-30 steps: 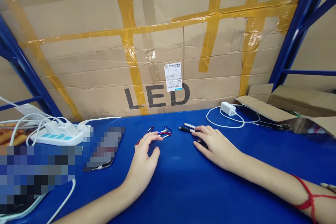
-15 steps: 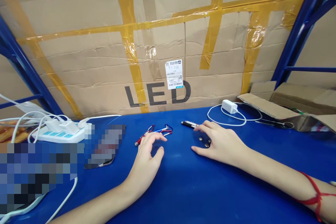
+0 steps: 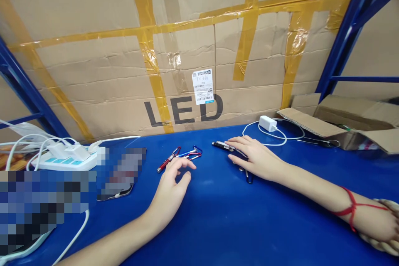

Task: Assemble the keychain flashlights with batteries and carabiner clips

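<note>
My left hand [image 3: 174, 187] hovers over the blue tabletop with its fingers curved and its thumb apart, holding nothing. Just beyond its fingertips lie a slim red metal tube [image 3: 162, 166] with a red carabiner clip and a blue one [image 3: 186, 153] with a clip, like small keychain lights. To the right, my right hand [image 3: 260, 158] has its fingers stretched over several dark items that it partly hides. The end of a black tube [image 3: 219, 145] sticks out past its fingertips, and a black carabiner clip [image 3: 248, 177] shows below its palm. Whether the fingers touch the tube, I cannot tell.
A white charger [image 3: 267, 123] with a looped cable sits behind my right hand, near an open cardboard box [image 3: 339, 118]. At left are a phone-like slab [image 3: 124, 174], blurred out, and a white power strip [image 3: 67, 160]. A large taped carton [image 3: 109, 70] stands behind the table.
My right hand's fingers have closed in and flattened over the dark items, and the black clip below the palm now shows more. The left hand holds almost the same pose; the view has shifted slightly.
</note>
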{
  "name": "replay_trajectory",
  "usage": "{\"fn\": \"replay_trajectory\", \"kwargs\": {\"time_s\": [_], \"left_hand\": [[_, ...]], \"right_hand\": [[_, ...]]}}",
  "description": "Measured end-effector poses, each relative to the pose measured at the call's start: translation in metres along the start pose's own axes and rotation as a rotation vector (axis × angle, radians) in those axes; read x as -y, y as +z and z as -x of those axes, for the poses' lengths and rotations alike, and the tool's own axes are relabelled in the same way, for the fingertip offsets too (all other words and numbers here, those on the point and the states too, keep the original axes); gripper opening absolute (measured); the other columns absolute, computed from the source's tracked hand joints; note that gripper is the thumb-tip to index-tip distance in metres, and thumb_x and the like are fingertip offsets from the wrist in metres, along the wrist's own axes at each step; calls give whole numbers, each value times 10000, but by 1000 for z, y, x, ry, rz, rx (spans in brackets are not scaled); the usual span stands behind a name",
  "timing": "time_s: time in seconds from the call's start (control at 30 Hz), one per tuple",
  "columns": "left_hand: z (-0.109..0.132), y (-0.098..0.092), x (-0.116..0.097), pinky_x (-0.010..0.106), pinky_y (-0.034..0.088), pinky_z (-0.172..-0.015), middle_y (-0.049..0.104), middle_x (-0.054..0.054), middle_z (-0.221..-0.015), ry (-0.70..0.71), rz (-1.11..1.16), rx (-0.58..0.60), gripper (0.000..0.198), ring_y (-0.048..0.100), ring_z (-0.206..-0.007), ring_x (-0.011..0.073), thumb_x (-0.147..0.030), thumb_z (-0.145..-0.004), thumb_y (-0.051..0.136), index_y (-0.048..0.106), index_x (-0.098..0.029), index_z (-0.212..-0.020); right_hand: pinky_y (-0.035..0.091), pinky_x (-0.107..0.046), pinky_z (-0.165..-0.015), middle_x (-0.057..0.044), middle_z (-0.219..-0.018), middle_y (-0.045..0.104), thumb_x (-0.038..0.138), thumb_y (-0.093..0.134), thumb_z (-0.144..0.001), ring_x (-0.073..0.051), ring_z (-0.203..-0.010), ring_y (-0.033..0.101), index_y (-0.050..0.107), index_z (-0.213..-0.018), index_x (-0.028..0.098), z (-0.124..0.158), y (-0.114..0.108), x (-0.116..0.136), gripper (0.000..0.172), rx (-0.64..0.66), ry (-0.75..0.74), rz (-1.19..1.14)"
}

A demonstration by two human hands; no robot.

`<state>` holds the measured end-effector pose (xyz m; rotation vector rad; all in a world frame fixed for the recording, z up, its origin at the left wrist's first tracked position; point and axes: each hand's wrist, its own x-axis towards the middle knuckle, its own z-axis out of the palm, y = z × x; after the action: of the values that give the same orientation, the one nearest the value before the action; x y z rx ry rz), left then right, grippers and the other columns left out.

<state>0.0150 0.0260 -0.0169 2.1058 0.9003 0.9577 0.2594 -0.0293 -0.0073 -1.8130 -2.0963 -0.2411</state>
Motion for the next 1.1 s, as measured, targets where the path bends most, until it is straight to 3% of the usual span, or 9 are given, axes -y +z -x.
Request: {"fn": "replay_trajectory", "kwargs": {"time_s": [0.1, 0.2, 0.3, 0.37, 0.47, 0.53, 0.67, 0.93, 1.1], "left_hand": [[-1, 0, -1, 355, 400, -842, 614, 46, -945, -4, -1, -1, 147, 525, -995, 231, -171, -769, 430, 571, -202, -791], [0, 0, -3, 363, 413, -840, 618, 52, -955, -4, -21, 1, 157, 531, -988, 233, -163, -770, 422, 573, -201, -794], [4, 1, -5, 415, 385, -909, 613, 46, -1002, 7, -184, 35, 179, 505, -1045, 243, -142, -773, 420, 569, -215, -839], [7, 2, -6, 455, 349, -954, 599, 43, -1061, 43, -359, 75, 209, 488, -1077, 247, -139, -779, 426, 568, -229, -904], [10, 3, -4, 468, 339, -966, 545, 75, -1198, 162, -620, 56, 297, 444, -1149, 264, -165, -810, 420, 544, -224, -1073], [11, 3, -1, 476, 343, -954, 523, 123, -1240, 205, -786, 8, 346, 424, -1174, 291, -197, -828, 415, 519, -181, -1158], [9, 1, 0, 483, 346, -939, 559, 183, -1205, 146, -1004, -1, 393, 479, -1116, 327, -280, -858, 392, 543, -103, -1174], [7, -1, -3, 512, 337, -933, 573, 233, -1168, 77, -1012, -11, 465, 493, -1089, 375, -328, -847, 393, 557, -38, -1171], [4, -3, 1, 503, 353, -928, 556, 215, -1213, 110, -1062, -60, 459, 483, -1112, 369, -327, -824, 423, 550, -72, -1183]], "right_hand": [[342, -536, -951, -83, -1264, 543, 420, 381, -910, -281, -1158, 460, 523, -1256, 230, 0, 3, -1, 420, 61, -20, -24], [361, -496, -934, -83, -1196, 590, 414, 398, -902, -267, -1123, 491, 593, -1164, 226, 0, -1, 4, 377, 4, -52, -54], [455, -333, -760, -65, -1051, 638, 407, 459, -866, -203, -895, 592, 660, -984, 220, 2, -8, 14, 299, -49, -92, -105], [428, -249, -579, -39, -885, 660, 401, 492, -842, -142, -658, 588, 663, -837, 207, 5, -11, 21, 258, -26, -88, -124], [353, -208, -497, 5, -616, 625, 394, 492, -836, -105, -509, 532, 614, -667, 191, 7, -13, 26, 291, 5, -130, -135], [333, -202, -494, 13, -544, 599, 389, 463, -855, -97, -487, 519, 590, -615, 185, 8, -11, 26, 340, -4, -172, -144], [328, -206, -504, 14, -557, 609, 375, 432, -879, -89, -474, 508, 605, -640, 187, 9, -8, 25, 350, -25, -211, -152], [322, -213, -504, 6, -609, 641, 338, 386, -901, -93, -492, 523, 626, -695, 198, 12, -9, 35, 346, -15, -258, -144], [272, -235, -479, 0, -495, 581, 383, 427, -870, -106, -451, 498, 523, -510, 183, 11, -7, 37, 423, 13, -156, -43]]}}
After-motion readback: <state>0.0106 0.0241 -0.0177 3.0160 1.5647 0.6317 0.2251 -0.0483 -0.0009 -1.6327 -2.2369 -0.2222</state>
